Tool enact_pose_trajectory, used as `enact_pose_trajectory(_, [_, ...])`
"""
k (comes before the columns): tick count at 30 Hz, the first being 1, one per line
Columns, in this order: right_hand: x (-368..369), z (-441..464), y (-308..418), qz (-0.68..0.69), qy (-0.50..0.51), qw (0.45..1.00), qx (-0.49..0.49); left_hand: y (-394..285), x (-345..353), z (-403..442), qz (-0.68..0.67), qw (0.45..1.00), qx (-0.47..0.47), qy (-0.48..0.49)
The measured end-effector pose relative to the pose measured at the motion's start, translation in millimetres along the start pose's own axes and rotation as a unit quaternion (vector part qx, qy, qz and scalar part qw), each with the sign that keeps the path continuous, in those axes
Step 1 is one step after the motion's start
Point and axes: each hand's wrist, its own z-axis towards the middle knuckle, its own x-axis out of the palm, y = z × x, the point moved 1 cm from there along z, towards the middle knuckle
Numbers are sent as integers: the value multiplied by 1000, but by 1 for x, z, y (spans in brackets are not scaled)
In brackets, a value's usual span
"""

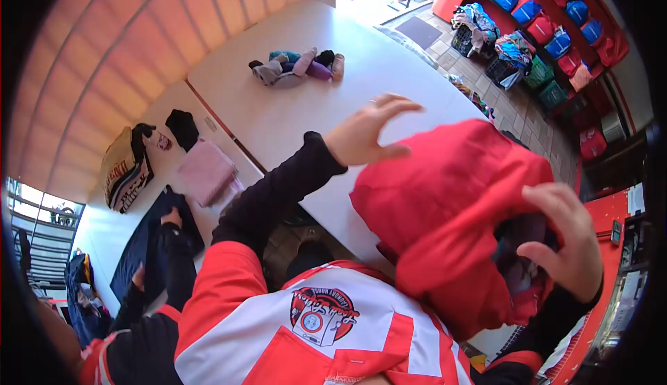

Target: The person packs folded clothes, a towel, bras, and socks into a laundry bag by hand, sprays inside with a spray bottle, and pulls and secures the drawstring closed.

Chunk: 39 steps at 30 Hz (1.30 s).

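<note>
A large red cloth bag (445,197) bulges in front of my chest, at the table's edge. Its mouth faces right, and dark and purplish clothes (524,242) show inside. My left hand (368,131) is held up beside the bag's upper left side, open, with thumb and fingers apart and nothing in it. At the bag's mouth is my right hand (566,235), its fingers curved and spread from the thumb. It appears open; whether its fingertips touch the cloth I cannot tell.
Rolled socks (299,67) lie in a heap on the white table (278,124). To the left are a folded pink towel (207,171), a tan printed garment (127,169) and a co-worker's hands (171,218) on dark cloth (149,242). Shelves of red and blue bundles (528,11) stand beyond laundry-filled baskets (511,55).
</note>
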Motion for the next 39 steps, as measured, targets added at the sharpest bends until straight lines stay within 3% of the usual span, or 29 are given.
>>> enact_pose_trajectory(5, [30,195,-9,65,72,991,-91,211,-43,-54,163,951,-258,-50])
enact_pose_trajectory(6, [49,238,-18,81,84,992,-46,233,-56,-55,163,952,-255,-54])
enact_pose_trajectory(8, [96,320,-41,151,89,982,64,270,-80,-57,261,843,-470,-18])
enact_pose_trajectory(9, [122,359,-54,204,82,967,127,288,-91,-53,263,844,-467,-17])
enact_pose_trajectory(11, [174,429,-82,259,60,940,212,327,-112,-46,369,776,-511,-2])
enact_pose_trajectory(13, [238,486,-111,266,11,922,279,367,-127,-49,407,762,-504,2])
enact_pose_trajectory(16, [341,537,-154,180,9,920,349,398,-130,-70,381,721,-568,114])
enact_pose_trajectory(21, [430,560,-183,66,83,903,417,404,-127,-80,431,707,-532,178])
enact_pose_trajectory(25, [449,569,-195,174,94,883,426,416,-131,-84,431,723,-507,183])
enact_pose_trajectory(27, [456,574,-194,178,102,909,361,413,-129,-83,429,729,-495,199])
enact_pose_trajectory(33, [466,541,-164,87,66,946,305,392,-85,-104,427,777,-438,146])
enact_pose_trajectory(35, [469,526,-175,208,43,948,237,378,-80,-110,413,804,-406,131])
enact_pose_trajectory(37, [460,516,-182,208,17,950,231,369,-78,-113,402,812,-397,143])
enact_pose_trajectory(38, [453,514,-188,393,-11,871,295,368,-76,-116,403,813,-396,139])
enact_pose_trajectory(39, [448,513,-191,562,-38,751,346,368,-76,-119,401,822,-384,125])
